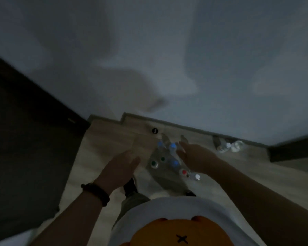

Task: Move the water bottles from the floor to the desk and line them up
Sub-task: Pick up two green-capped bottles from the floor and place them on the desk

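Bottles stand in a tight cluster on the floor, just ahead of the person's feet, with blue, green, red and white caps showing. A few more lie near the wall, well apart to the right. Both hands hover above the cluster and hold nothing. The left hand is flat and open beside it, and the right hand reaches over the far blue caps with its fingers spread. The frame is dim and blurred, so exact contact cannot be told. This looks like the first pick. It would go best by starting with an outer bottle and gripping it low round the body, not the cap. Lifting it straight up should keep its neighbours from toppling, and one bottle per hand seems safe.
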A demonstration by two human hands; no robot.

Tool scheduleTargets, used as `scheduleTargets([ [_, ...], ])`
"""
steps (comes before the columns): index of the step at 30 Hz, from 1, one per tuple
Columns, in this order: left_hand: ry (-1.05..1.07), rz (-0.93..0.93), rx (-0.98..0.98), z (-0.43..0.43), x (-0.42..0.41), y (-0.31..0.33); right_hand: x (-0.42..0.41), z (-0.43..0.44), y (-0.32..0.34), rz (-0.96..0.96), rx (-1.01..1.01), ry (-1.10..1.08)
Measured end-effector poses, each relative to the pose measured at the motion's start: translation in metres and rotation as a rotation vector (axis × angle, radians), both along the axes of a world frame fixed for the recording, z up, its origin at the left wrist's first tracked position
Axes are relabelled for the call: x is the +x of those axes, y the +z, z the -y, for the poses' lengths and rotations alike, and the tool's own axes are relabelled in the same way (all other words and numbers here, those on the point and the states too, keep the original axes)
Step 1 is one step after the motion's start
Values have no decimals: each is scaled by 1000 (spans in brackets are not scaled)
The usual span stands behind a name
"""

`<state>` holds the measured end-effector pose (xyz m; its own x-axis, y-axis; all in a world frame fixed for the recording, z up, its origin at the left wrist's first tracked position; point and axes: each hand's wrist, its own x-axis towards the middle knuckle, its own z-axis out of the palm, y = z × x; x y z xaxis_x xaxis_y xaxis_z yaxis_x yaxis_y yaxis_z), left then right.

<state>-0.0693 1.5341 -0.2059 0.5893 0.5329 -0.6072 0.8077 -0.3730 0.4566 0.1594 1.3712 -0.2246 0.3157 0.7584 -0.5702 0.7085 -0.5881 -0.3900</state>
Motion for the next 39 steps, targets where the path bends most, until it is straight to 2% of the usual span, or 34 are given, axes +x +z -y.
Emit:
scheduleTargets([
  [3, -259, 4, 21, -54, 1, -7, -21, -22, -2, -24, -29, -286],
  [7, -407, -25, 8, -111, -4, -12, -62, -48, 3, -78, -53, -529],
  [12, -502, 8, -30, -141, 2, -26, -91, -62, -2, -49, -65, -616],
  [15, -559, -4, -92, -142, 10, -42, -94, -64, -13, -57, -138, -543],
  [18, -651, -62, -108, -134, 14, -61, -94, -65, -31, -87, -184, -568],
  [22, -531, -107, -176, -119, 18, -90, -90, -67, -71, -130, -310, -447],
  [28, -427, -249, -202, -102, 23, -163, -71, -72, -157, -264, -388, -364],
  [31, -365, -265, -251, -88, 28, -206, -61, -72, -210, -279, -408, -396],
  [39, -404, -315, -253, -64, 49, -343, -47, -70, -358, -308, -446, -546],
])
